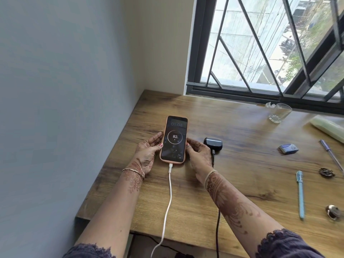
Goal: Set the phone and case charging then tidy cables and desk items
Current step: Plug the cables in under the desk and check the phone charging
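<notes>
A phone (174, 139) in a peach cover lies flat on the wooden desk (232, 174), screen lit and showing 82 with a charging ring. A white cable (168, 198) is plugged into its near end and runs off the desk's front edge. My left hand (148, 154) touches the phone's left side and my right hand (198, 153) its right side, fingers against the edges. Just right of my right hand sits a dark earbud case (213, 143) with a black cable (217, 226) plugged in, trailing toward me.
At the right lie a blue eraser (288, 148), a light blue pen (300, 194), a purple pen (331, 157), two small round ornaments (326, 172) and a pale green packet (329, 127). A glass (279, 113) stands by the window. A wall borders the desk's left edge.
</notes>
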`<state>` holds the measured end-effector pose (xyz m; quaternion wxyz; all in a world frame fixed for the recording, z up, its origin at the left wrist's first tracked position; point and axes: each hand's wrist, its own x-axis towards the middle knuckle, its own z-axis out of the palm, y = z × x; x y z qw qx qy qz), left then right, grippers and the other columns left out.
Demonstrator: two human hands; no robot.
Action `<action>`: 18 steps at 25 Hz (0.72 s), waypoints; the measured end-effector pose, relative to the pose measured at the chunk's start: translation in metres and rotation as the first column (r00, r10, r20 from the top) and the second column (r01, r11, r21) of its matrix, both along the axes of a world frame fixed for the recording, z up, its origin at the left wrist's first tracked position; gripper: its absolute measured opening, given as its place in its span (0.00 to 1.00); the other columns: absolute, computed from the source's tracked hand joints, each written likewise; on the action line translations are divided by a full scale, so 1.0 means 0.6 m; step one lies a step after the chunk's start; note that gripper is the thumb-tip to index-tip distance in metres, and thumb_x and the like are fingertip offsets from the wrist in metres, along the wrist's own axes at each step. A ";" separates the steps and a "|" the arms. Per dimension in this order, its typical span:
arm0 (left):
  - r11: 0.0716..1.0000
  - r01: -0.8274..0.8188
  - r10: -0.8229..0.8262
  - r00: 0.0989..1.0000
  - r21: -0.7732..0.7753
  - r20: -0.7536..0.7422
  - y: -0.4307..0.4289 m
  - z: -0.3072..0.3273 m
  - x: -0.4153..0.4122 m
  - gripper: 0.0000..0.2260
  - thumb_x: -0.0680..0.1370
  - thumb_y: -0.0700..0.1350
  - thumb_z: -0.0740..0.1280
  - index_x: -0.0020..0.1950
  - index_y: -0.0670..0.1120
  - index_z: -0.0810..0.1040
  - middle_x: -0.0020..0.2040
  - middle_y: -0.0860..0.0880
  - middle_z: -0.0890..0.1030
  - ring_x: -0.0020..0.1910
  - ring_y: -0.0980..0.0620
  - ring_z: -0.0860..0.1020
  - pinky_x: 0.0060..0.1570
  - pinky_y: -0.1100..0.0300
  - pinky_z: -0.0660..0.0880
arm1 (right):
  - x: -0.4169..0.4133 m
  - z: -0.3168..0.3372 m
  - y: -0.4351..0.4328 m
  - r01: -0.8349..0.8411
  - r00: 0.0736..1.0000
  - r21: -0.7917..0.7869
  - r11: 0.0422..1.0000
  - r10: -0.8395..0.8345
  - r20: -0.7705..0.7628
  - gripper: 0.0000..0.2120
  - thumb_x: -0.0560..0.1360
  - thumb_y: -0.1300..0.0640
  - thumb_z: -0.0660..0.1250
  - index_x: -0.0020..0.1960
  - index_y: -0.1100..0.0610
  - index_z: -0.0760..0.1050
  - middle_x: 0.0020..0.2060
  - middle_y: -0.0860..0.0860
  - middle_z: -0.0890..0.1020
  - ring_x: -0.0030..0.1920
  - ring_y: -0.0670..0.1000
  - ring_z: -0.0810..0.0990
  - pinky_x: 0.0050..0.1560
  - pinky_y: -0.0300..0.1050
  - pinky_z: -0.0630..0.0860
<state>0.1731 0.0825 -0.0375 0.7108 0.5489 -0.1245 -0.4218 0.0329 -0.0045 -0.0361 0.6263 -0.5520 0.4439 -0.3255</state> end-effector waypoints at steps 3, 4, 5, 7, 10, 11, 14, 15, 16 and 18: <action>1.000 0.002 -0.002 1.000 -0.001 0.000 0.000 -0.002 0.002 0.22 0.73 0.23 0.59 0.67 0.34 0.70 0.62 0.39 0.76 0.50 0.56 0.80 0.50 0.68 0.78 | 0.001 -0.004 -0.003 0.001 1.000 0.009 1.000 -0.001 0.023 0.11 0.75 0.60 0.69 0.58 0.57 0.80 0.52 0.50 0.84 0.52 0.44 0.82 0.58 0.41 0.78; 1.000 0.003 -0.003 1.000 0.002 0.002 0.000 -0.003 0.003 0.22 0.73 0.23 0.60 0.67 0.34 0.70 0.62 0.39 0.76 0.50 0.57 0.80 0.50 0.69 0.78 | 0.002 -0.006 -0.004 -0.006 1.000 0.012 1.000 0.006 0.028 0.11 0.75 0.60 0.69 0.57 0.57 0.80 0.52 0.50 0.84 0.53 0.45 0.82 0.58 0.42 0.78; 1.000 0.006 -0.006 1.000 0.003 0.002 0.000 -0.004 0.004 0.22 0.73 0.23 0.60 0.67 0.34 0.71 0.62 0.40 0.77 0.50 0.57 0.80 0.50 0.69 0.78 | 0.002 -0.009 -0.005 -0.010 1.000 0.011 1.000 0.010 0.027 0.11 0.75 0.60 0.69 0.57 0.57 0.80 0.52 0.50 0.84 0.53 0.45 0.82 0.59 0.44 0.78; 1.000 0.015 -0.015 1.000 0.007 0.004 0.000 -0.007 0.005 0.22 0.73 0.23 0.60 0.67 0.34 0.70 0.59 0.42 0.79 0.50 0.57 0.80 0.49 0.68 0.78 | 0.003 -0.012 -0.007 -0.016 1.000 0.018 1.000 0.016 0.025 0.11 0.75 0.59 0.69 0.56 0.57 0.81 0.51 0.50 0.85 0.53 0.45 0.83 0.58 0.45 0.78; 1.000 0.011 -0.012 1.000 0.011 0.009 0.001 -0.009 0.006 0.22 0.74 0.23 0.60 0.67 0.34 0.71 0.57 0.43 0.80 0.48 0.58 0.81 0.46 0.69 0.78 | 0.003 -0.012 -0.008 -0.013 0.999 0.037 0.999 0.012 0.034 0.11 0.74 0.58 0.70 0.56 0.56 0.81 0.50 0.50 0.85 0.52 0.46 0.83 0.57 0.44 0.79; 1.000 0.010 -0.011 1.000 0.012 0.012 0.001 -0.010 0.006 0.22 0.74 0.23 0.60 0.67 0.34 0.71 0.58 0.41 0.79 0.49 0.57 0.81 0.47 0.68 0.79 | 0.002 -0.010 -0.007 -0.017 0.999 0.036 0.999 0.016 0.032 0.11 0.74 0.59 0.70 0.57 0.56 0.81 0.51 0.50 0.85 0.52 0.45 0.83 0.56 0.42 0.79; 1.000 0.015 -0.015 1.000 0.010 0.007 0.002 -0.008 0.006 0.22 0.74 0.24 0.60 0.67 0.35 0.71 0.55 0.44 0.80 0.49 0.57 0.80 0.47 0.69 0.78 | 0.002 -0.010 -0.008 -0.020 1.000 0.035 0.999 0.019 0.025 0.11 0.74 0.58 0.70 0.57 0.55 0.81 0.50 0.49 0.85 0.52 0.44 0.83 0.57 0.43 0.79; 1.000 0.017 -0.017 1.000 0.009 0.005 0.002 -0.006 0.005 0.22 0.74 0.24 0.60 0.67 0.35 0.71 0.54 0.45 0.80 0.49 0.57 0.80 0.47 0.69 0.78 | 0.002 -0.012 -0.009 -0.019 1.000 0.039 0.999 0.018 0.023 0.11 0.74 0.58 0.70 0.56 0.55 0.81 0.50 0.48 0.85 0.52 0.45 0.83 0.57 0.45 0.79; 1.000 0.020 -0.020 1.000 0.005 -0.001 0.003 -0.005 0.005 0.22 0.74 0.24 0.60 0.67 0.35 0.71 0.54 0.45 0.80 0.50 0.56 0.80 0.47 0.69 0.78 | 0.002 -0.012 -0.009 -0.023 0.999 0.043 0.999 0.022 0.026 0.11 0.74 0.58 0.70 0.56 0.55 0.81 0.50 0.48 0.85 0.52 0.45 0.83 0.58 0.46 0.79; 1.000 0.026 -0.026 1.000 -0.004 -0.010 0.004 -0.003 0.005 0.22 0.74 0.24 0.60 0.67 0.35 0.71 0.58 0.42 0.79 0.53 0.53 0.79 0.49 0.68 0.78 | 0.003 -0.012 -0.009 -0.023 0.999 0.057 0.998 0.022 0.031 0.11 0.74 0.58 0.70 0.57 0.56 0.81 0.50 0.49 0.85 0.52 0.46 0.83 0.59 0.48 0.78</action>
